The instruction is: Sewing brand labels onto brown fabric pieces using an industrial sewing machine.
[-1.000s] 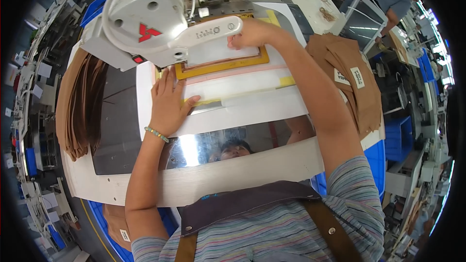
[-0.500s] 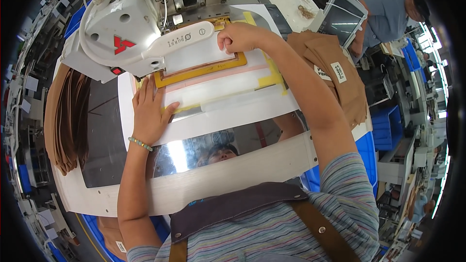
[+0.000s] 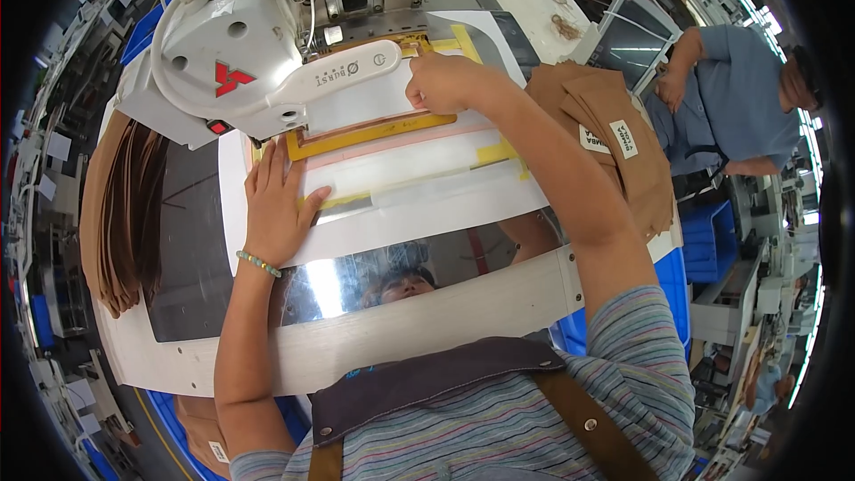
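Note:
My left hand [image 3: 276, 207] lies flat on the white sheet [image 3: 239, 223], fingers spread, its fingertips by the left corner of a yellow frame [image 3: 374, 139]. The frame rests on the sheet under the head of a white sewing machine [image 3: 200, 40]. At the frame's right side my right hand [image 3: 456, 83] is closed, knuckles up, just past the tip of a long white lamp arm [image 3: 343, 71]. Whatever its fingers pinch is hidden. Yellow tape [image 3: 494, 155] and a clear strip run across the sheet in front of the frame.
Brown fabric pieces hang in a thick stack [image 3: 120, 214] at the left; more brown pieces with white labels [image 3: 614, 125] lie at the right. A tablet screen [image 3: 631, 40] stands beyond them. A co-worker in blue [image 3: 730, 98] stands at the far right, near blue bins [image 3: 710, 236].
My right hand has shifted slightly right and toward me along the frame's side. My left hand stays put. The co-worker has moved farther into view, a hand now before the body.

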{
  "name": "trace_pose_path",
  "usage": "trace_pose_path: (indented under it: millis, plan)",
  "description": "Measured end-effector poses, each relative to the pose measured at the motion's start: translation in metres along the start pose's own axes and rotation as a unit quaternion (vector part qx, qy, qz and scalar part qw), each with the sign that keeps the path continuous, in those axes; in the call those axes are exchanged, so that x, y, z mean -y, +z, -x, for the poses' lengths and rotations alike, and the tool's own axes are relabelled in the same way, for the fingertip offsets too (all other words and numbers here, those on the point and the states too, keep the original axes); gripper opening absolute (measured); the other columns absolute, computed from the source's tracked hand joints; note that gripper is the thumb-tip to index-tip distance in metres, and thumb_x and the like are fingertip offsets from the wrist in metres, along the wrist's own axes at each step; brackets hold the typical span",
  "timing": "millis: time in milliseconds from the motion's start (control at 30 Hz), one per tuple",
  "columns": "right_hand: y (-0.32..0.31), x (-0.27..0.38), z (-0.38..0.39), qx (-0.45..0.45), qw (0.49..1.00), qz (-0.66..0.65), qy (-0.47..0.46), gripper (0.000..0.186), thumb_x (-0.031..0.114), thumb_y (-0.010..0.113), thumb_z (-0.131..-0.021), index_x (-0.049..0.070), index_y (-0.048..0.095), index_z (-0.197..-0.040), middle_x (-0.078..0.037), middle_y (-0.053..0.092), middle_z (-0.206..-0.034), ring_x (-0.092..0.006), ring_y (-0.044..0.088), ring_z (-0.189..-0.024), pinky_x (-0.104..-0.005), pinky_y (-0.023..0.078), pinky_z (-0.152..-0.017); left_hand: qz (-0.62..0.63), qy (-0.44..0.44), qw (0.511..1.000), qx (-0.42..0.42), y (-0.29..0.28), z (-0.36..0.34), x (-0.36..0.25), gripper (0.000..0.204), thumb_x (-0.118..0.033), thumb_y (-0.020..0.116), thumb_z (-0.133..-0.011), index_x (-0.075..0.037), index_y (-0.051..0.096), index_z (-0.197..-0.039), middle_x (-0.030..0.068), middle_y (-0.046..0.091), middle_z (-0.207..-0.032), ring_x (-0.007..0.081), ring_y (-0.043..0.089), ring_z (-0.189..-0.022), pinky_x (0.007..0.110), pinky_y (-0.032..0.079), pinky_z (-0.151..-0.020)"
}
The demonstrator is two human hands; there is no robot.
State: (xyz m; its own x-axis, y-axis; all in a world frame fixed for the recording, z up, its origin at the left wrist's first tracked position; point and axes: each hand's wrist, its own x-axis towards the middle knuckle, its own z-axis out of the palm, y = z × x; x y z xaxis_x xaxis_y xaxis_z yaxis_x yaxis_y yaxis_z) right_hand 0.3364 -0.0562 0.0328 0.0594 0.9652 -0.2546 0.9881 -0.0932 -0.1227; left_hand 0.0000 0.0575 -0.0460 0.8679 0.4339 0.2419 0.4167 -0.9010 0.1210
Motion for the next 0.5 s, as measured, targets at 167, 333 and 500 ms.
trace_pose_path:
  millis: [167, 333, 500]
  plan:
    - [0.023, -0.006, 0.01, -0.149, 0.982, -0.085, 0.08, 0.022, 0.011, 0.055, -0.099, -0.004, 0.071, -0.102, -0.025, 0.066, -0.123, -0.0393, 0.064, -0.115, -0.0484, 0.053, -0.094, 0.009, 0.003, 0.999, 0.033, -0.008, 0.0, 0.001, 0.076, -0.046, 0.064, -0.103, 0.005, 0.047, -0.157, 0.0302, 0.034, -0.17, 0.0437, 0.03, -0.16, 0.055, 0.025, -0.129]
    - [0.034, -0.022, 0.073, -0.339, 0.919, -0.197, -0.039, 0.015, 0.012, 0.062, -0.103, -0.001, 0.069, -0.102, -0.015, 0.063, -0.12, -0.0318, 0.063, -0.112, -0.0391, 0.052, -0.093, -0.047, -0.019, 0.996, -0.069, -0.061, 0.023, 0.065, 0.059, -0.038, 0.069, -0.101, 0.001, 0.061, -0.144, 0.0237, 0.058, -0.153, 0.0435, 0.05, -0.146, 0.053, 0.04, -0.119]
    - [0.047, -0.023, 0.124, -0.321, 0.909, -0.264, 0.019, 0.012, 0.008, 0.062, -0.104, -0.001, 0.069, -0.103, -0.01, 0.064, -0.122, -0.0188, 0.061, -0.098, -0.0291, 0.049, -0.078, -0.173, -0.164, 0.942, -0.236, -0.127, 0.03, 0.215, 0.036, -0.022, 0.072, -0.098, -0.001, 0.069, -0.126, 0.02, 0.072, -0.126, 0.0414, 0.068, -0.114, 0.05, 0.055, -0.099]
